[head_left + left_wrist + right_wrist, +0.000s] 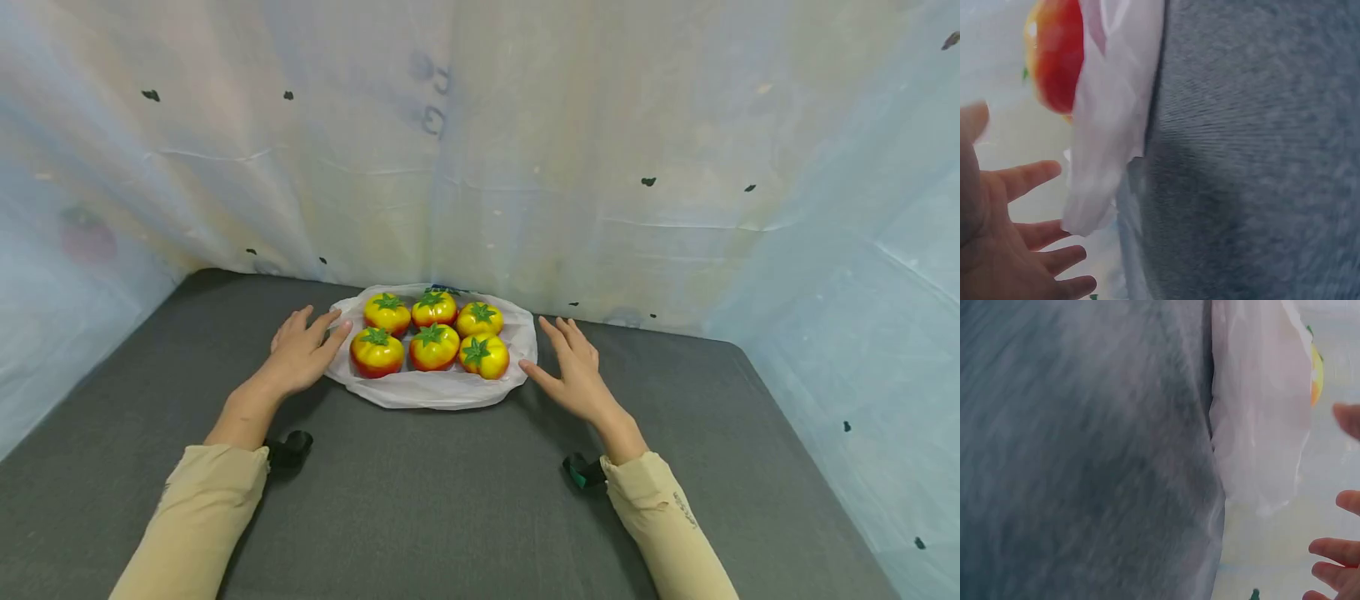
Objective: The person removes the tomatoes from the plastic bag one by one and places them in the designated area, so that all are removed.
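Note:
Several yellow-and-red tomatoes (433, 347) with green leafy tops sit in two rows on a white plastic bag (442, 392), whose edges are rolled up around them. At the bag's left edge is my left hand (298, 354), fingers spread; in the left wrist view its fingers lie beside the bag's side (1107, 125), and whether they touch it I cannot tell. On the other side my right hand (573, 375) has its fingers extended, thumb near the bag's right edge. A gap shows between that hand's fingers (1335, 550) and the bag in the right wrist view. Neither hand holds anything.
The bag lies on a dark grey table (442, 500), close to its back edge. A pale translucent plastic sheet (525, 167) with dark marks hangs behind and along both sides. Black straps (289, 450) stick out beside both wrists.

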Available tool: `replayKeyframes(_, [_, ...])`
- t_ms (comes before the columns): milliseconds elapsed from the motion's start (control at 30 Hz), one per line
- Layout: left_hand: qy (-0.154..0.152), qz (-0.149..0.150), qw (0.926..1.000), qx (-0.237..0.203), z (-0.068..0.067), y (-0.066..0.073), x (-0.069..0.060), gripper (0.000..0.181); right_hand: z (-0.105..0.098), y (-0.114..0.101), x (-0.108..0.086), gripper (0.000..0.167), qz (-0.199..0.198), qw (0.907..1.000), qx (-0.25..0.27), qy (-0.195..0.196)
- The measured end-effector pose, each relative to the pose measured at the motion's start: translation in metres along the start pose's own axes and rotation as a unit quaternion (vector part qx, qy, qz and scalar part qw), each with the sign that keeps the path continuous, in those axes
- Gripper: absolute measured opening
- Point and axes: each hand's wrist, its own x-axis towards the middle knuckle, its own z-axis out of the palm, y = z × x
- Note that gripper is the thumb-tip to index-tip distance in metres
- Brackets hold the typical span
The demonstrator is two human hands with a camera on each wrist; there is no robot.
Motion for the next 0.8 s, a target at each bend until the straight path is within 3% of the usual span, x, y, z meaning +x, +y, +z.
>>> replayKeyframes(333, [0.031,0.028,0.9991,-0.011,0.004,-0.006,0.006,0.053,0.001,-0.011,0.006,0.069,-0.006,0.9998,0.020,0.002])
replayKeyframes(600, [0.064,0.023,0.9960,-0.058,0.010,-0.011,0.014,0.042,0.005,-0.019,0.013,0.063,-0.039,0.9974,0.058,0.013])
replayKeyframes(700, [0.050,0.008,0.9954,-0.081,0.011,-0.015,0.019,0.040,0.009,-0.021,0.015,0.061,-0.050,0.9958,0.076,0.013])
replayKeyframes(800, [0.015,-0.001,0.9939,-0.109,0.011,-0.019,0.024,0.040,0.011,-0.023,0.017,0.060,-0.057,0.9934,0.100,0.007])
